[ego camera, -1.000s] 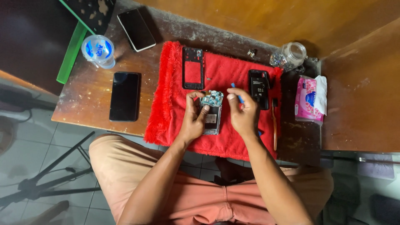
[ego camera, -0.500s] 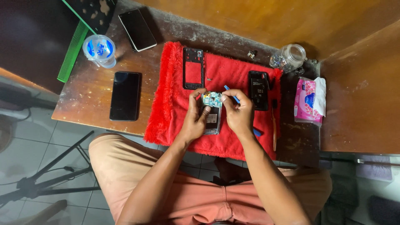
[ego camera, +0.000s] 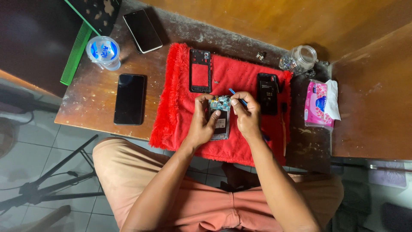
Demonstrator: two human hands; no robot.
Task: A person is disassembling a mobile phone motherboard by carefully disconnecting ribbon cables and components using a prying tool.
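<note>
An opened phone (ego camera: 220, 121) with its circuit board bare lies on a red fringed cloth (ego camera: 244, 77) over a worn wooden table (ego camera: 92, 101). My left hand (ego camera: 201, 122) grips the phone's left edge, thumb near the board. My right hand (ego camera: 245, 114) pinches a thin blue tool (ego camera: 235, 94) whose tip meets the top of the board. A black phone frame (ego camera: 200, 70) rests on the cloth further back. A black phone part (ego camera: 268, 93) lies to the right of my hand.
Two dark phones (ego camera: 130, 99) (ego camera: 143, 25) lie on the table's left side, beside a sealed plastic water cup (ego camera: 104, 52) and a green comb (ego camera: 76, 52). A glass jar (ego camera: 302, 57) and a pink tissue pack (ego camera: 318, 105) sit at right. A tripod (ego camera: 43, 191) stands on the floor.
My right hand has moved left, bringing the blue tool from above the cloth down onto the phone's board. My left hand keeps its grip on the phone.
</note>
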